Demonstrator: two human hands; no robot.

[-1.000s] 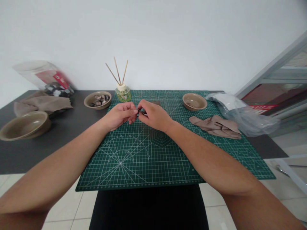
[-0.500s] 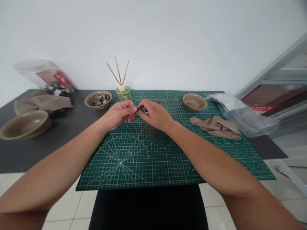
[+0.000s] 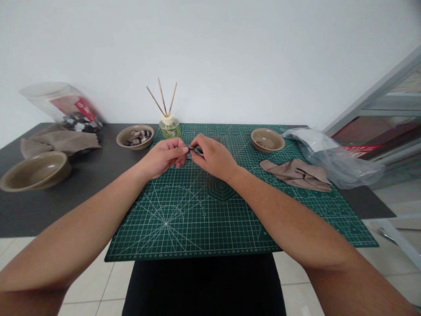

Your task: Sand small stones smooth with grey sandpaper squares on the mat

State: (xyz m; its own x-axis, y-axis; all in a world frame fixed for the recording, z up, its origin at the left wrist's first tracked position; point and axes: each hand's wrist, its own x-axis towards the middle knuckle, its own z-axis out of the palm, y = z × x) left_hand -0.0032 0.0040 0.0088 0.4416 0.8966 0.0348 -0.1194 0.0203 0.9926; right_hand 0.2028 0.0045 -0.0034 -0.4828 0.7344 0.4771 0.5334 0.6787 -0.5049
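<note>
Above the green cutting mat (image 3: 184,232), my left hand (image 3: 166,156) and my right hand (image 3: 213,156) meet at the fingertips. Between them is a small dark piece (image 3: 192,149), mostly covered by the fingers, so its kind cannot be made out. My left thumb and forefinger pinch its left end. The right fingers are curled round its other side. To the left of my hands, a brown bowl (image 3: 119,141) holds several small dark and light round pieces (image 3: 140,137).
A reed diffuser (image 3: 170,127) stands behind my left hand. At right are a small bowl (image 3: 268,147), a crumpled brown cloth (image 3: 294,173) and a clear plastic bag (image 3: 348,166). At left are a larger bowl (image 3: 36,182), another cloth (image 3: 66,141) and a clear tipped container (image 3: 49,94).
My right fingers have shifted very slightly around the small dark piece. Everything else stays in place.
</note>
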